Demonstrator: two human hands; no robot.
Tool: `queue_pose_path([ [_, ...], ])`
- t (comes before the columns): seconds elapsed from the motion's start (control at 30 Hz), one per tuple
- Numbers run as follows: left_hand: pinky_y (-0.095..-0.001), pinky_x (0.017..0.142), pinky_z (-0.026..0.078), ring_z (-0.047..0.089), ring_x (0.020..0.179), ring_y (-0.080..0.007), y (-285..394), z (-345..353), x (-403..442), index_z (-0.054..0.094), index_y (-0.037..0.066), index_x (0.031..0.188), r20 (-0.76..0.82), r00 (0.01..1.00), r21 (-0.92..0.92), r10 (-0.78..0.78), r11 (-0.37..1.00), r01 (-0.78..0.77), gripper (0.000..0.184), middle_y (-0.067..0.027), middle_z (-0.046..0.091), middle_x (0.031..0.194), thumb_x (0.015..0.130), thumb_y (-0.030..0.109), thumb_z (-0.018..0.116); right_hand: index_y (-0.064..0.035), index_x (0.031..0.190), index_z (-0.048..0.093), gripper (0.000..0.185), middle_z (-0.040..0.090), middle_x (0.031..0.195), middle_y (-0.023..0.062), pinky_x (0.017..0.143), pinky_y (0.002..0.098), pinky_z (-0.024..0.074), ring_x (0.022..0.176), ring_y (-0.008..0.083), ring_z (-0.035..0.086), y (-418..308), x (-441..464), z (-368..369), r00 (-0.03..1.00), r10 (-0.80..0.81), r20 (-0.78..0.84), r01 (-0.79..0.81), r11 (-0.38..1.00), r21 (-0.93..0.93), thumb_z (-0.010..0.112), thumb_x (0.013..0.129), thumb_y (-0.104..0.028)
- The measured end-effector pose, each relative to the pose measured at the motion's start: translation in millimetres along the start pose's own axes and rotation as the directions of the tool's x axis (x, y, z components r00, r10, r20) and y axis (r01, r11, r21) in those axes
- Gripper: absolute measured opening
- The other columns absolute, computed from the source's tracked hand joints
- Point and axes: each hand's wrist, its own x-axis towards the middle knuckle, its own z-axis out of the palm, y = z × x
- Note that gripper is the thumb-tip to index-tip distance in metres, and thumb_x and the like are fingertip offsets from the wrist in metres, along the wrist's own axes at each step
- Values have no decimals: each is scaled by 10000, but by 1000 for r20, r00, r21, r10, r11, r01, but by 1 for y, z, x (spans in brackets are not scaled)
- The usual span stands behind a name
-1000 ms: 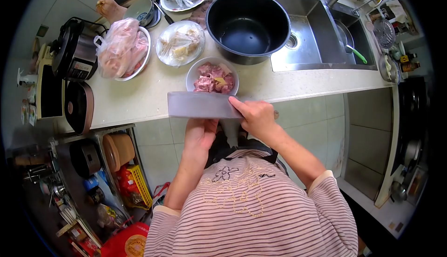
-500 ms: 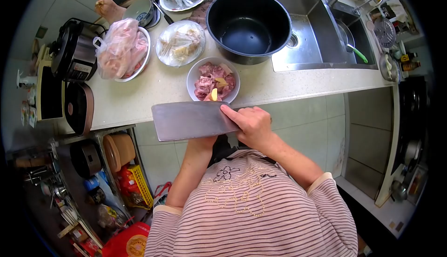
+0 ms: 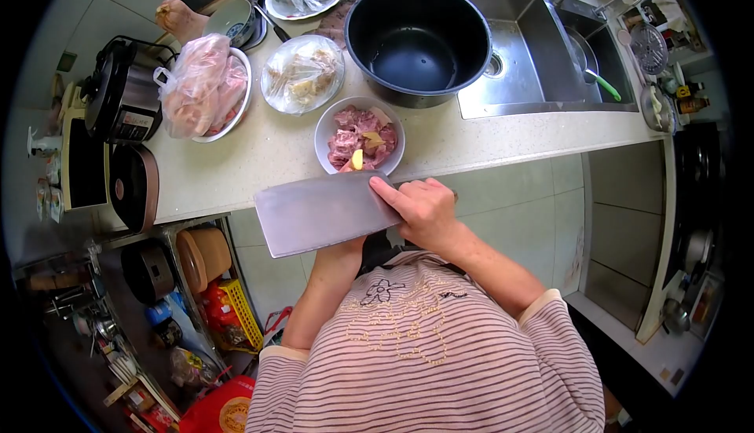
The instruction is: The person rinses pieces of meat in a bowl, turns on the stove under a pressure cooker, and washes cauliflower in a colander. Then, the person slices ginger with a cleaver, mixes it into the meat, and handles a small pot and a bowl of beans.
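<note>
My right hand [image 3: 426,211] grips a wide cleaver [image 3: 326,213], its index finger stretched along the blade. The blade lies broad side up, over the counter's front edge, and points left. Beneath it is my left hand [image 3: 342,254]; its fingers are hidden by the blade, and what they hold, if anything, does not show. Just beyond the blade stands a white bowl [image 3: 320,138] with chunks of raw meat [image 3: 353,128]. A yellow slice [image 3: 357,160] lies at the near side of the meat, with a paler brownish slice further back.
A large black pot [image 3: 418,40] stands behind the bowl, left of the sink [image 3: 522,56]. Further left are a film-covered plate [image 3: 303,74], a bowl with bagged meat [image 3: 200,91] and a cooker [image 3: 126,91]. The counter's front edge [image 3: 503,157] runs before me.
The cleaver has come down toward me and turned so its broad side shows. My left hand's fingers have gone behind it. A yellow slice now shows at the bowl's near side.
</note>
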Motion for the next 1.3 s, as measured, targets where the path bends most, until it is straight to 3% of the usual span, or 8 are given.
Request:
queue_pose_path([
  [0.23, -272, 794, 501, 587, 936, -118, 14, 11, -9, 488, 38, 1198, -164, 986, 0, -5, 1000, 5, 341, -38, 593, 1035, 933, 254, 491, -110, 1109, 617, 537, 478, 570, 7, 455, 314, 344, 501, 175, 523, 14, -8, 6, 1000, -1, -15, 0, 999, -34, 625, 576, -49],
  [0.33, -329, 910, 448, 537, 1053, -158, 40, 33, -15, 454, 113, 1249, -387, 880, -213, -275, 955, 205, 405, -48, 543, 1171, 908, 320, 525, -117, 1100, 620, 549, 487, 577, 9, 453, 313, 352, 501, 181, 527, 26, -18, 3, 998, 60, 33, -57, 995, -78, 624, 557, -39],
  [0.63, -340, 937, 431, 522, 1094, -170, 26, 30, -20, 479, 155, 1193, -306, 929, -135, -208, 975, 174, 337, -21, 530, 1174, 901, 314, 538, -134, 1127, 613, 578, 506, 566, 20, 471, 331, 396, 483, 209, 519, 18, -8, 6, 999, 50, 15, -49, 998, -39, 603, 560, -24],
  [0.83, -295, 848, 489, 556, 1033, -140, 37, 40, -13, 480, 158, 1165, -470, 830, -259, -301, 946, 197, 307, -3, 549, 1129, 892, 263, 575, -137, 1108, 617, 558, 526, 578, 29, 489, 345, 420, 513, 218, 551, 24, -12, -5, 992, 84, 92, -77, 994, -80, 612, 561, -29],
  [1.13, -284, 825, 501, 586, 949, -144, 29, 37, -2, 508, 76, 1119, -376, 912, -223, -162, 972, 81, 253, -38, 582, 1047, 896, 179, 571, -146, 1081, 622, 496, 566, 606, 49, 484, 360, 435, 530, 234, 575, 30, -1, -3, 988, 103, 116, -94, 992, -80, 612, 599, -32],
  [1.2, -274, 800, 509, 599, 895, -153, 28, 22, 3, 547, 39, 1056, -400, 892, -218, -211, 967, 131, 169, -62, 599, 986, 891, 76, 550, -147, 1067, 628, 480, 588, 628, 61, 491, 365, 444, 547, 245, 585, 42, -2, -5, 982, 141, 124, -127, 986, -109, 609, 602, -30],
  [1.23, -256, 658, 511, 592, 775, -152, 25, 20, 7, 554, 55, 1034, -441, 870, -226, -219, 966, 128, 142, -70, 610, 930, 905, 56, 494, -148, 1060, 631, 472, 598, 639, 66, 494, 368, 449, 555, 250, 591, 44, -3, -5, 979, 160, 128, -145, 982, -120, 608, 604, -30],
  [1.3, -261, 677, 517, 602, 801, -161, 17, -1, 10, 552, 48, 1042, -364, 906, -261, -218, 957, 125, 151, -72, 614, 942, 903, 65, 494, -144, 1048, 636, 457, 608, 653, 73, 507, 372, 457, 576, 258, 599, 38, 0, -6, 977, 168, 130, -161, 985, -60, 606, 607, -28],
])
